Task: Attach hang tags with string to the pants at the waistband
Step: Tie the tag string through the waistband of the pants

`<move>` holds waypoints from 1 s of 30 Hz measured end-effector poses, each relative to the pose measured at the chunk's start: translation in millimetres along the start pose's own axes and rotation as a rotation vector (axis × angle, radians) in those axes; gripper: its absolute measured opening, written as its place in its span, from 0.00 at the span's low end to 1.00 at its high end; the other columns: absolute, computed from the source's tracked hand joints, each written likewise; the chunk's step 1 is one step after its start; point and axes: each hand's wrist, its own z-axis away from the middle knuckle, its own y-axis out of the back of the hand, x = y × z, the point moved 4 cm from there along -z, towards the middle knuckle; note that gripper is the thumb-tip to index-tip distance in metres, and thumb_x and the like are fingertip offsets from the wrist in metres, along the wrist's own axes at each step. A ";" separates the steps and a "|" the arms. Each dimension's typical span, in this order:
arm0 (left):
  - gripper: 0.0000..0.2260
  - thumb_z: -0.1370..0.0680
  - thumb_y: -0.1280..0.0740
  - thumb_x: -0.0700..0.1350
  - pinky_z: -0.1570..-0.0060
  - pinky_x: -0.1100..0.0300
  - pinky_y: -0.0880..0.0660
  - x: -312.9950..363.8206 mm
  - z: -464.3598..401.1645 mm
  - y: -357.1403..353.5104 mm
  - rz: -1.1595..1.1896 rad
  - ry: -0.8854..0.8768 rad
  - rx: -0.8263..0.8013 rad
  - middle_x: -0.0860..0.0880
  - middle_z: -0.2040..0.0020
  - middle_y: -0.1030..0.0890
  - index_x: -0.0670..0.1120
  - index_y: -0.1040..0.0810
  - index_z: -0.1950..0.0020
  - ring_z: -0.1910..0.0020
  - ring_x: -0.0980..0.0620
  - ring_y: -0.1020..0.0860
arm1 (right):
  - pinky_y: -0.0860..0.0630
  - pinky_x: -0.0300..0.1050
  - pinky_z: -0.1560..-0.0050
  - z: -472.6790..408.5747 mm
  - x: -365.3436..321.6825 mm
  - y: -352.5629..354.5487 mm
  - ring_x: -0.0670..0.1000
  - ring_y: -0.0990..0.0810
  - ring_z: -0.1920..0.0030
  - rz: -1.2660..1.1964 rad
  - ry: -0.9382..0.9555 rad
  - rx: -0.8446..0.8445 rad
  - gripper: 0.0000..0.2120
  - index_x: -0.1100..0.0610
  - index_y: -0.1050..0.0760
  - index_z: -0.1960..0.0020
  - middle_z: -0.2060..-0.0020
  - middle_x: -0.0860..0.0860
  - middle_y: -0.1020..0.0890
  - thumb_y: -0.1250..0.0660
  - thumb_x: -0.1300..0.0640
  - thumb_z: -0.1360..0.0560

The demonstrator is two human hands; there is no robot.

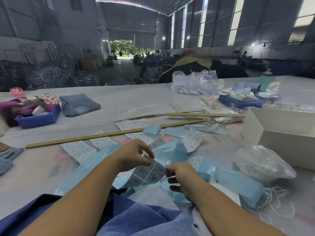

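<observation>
Both hands meet over a sheet of printed labels [150, 172] held up just above the table [119, 103]. The left hand [136, 154] pinches the sheet's upper edge between thumb and fingertips; the right hand [180, 178] pinches its right edge, the other fingers loosely curled beneath. Pale blue backing paper [172, 150] lies crumpled all around them, with more label sheets [78, 150] spread flat to the left.

The pants [136, 218], blue cloth, are heaped at the near edge under the forearms; I can't make out the waistband from here.

As for containers: a blue tray [39, 118] at far left is stuffed with purple and floral fabric scraps, a folded pair of jeans [79, 104] just beside it. A second blue tray [238, 102] at the back right holds small plastic-wrapped packets, too small to tell apart. An open white box [265, 133] stands on the right; its inside is hidden from this angle. In front of it a clear plastic bag [262, 162] holds a bundle of white string, and loose string [272, 196] trails out near it. Another clear bag [192, 82] further back is full of thin white pieces.

Two wooden rulers [102, 135] lie across the middle
</observation>
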 end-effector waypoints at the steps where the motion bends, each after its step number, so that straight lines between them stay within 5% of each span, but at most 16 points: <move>1: 0.08 0.29 0.24 0.44 0.56 0.70 0.30 4.2 0.5 0.2 -0.072 -0.049 0.031 0.58 0.45 0.28 0.58 0.18 0.62 0.46 0.56 0.27 | 0.24 0.45 0.61 0.6 0.1 0.7 0.52 0.24 0.62 -0.004 -0.019 0.011 0.06 0.60 0.21 0.59 0.62 0.53 0.21 0.34 0.60 0.25; 7: 0.02 0.25 0.27 0.50 0.48 0.64 0.31 29.6 6.8 -12.7 -0.604 -0.343 0.140 0.58 0.40 0.26 0.56 0.16 0.53 0.47 0.58 0.33 | 0.26 0.44 0.62 5.6 2.2 7.3 0.52 0.27 0.66 -0.008 -0.147 0.053 0.04 0.61 0.24 0.60 0.65 0.55 0.24 0.35 0.63 0.28; 13: 0.16 0.22 0.31 0.49 0.42 0.59 0.26 22.7 6.9 -28.9 -0.639 -0.291 0.014 0.55 0.35 0.25 0.58 0.23 0.35 0.39 0.53 0.28 | 0.26 0.43 0.63 6.0 7.3 13.8 0.51 0.28 0.69 0.012 -0.184 0.038 0.06 0.60 0.23 0.61 0.67 0.53 0.24 0.36 0.61 0.27; 24: 0.09 0.21 0.33 0.46 0.44 0.59 0.34 41.6 13.3 -38.4 -0.849 -0.557 0.134 0.55 0.42 0.21 0.55 0.19 0.43 0.46 0.52 0.26 | 0.26 0.41 0.64 4.6 10.2 22.1 0.52 0.29 0.72 0.005 -0.235 0.073 0.06 0.59 0.26 0.65 0.71 0.53 0.25 0.37 0.64 0.30; 30: 0.14 0.23 0.34 0.38 0.39 0.55 0.35 37.1 10.6 -47.4 -0.907 -0.465 0.097 0.51 0.40 0.20 0.54 0.24 0.41 0.43 0.50 0.24 | 0.27 0.41 0.65 4.3 1.9 42.5 0.53 0.27 0.69 0.326 -0.127 0.162 0.09 0.58 0.28 0.62 0.67 0.54 0.23 0.39 0.59 0.24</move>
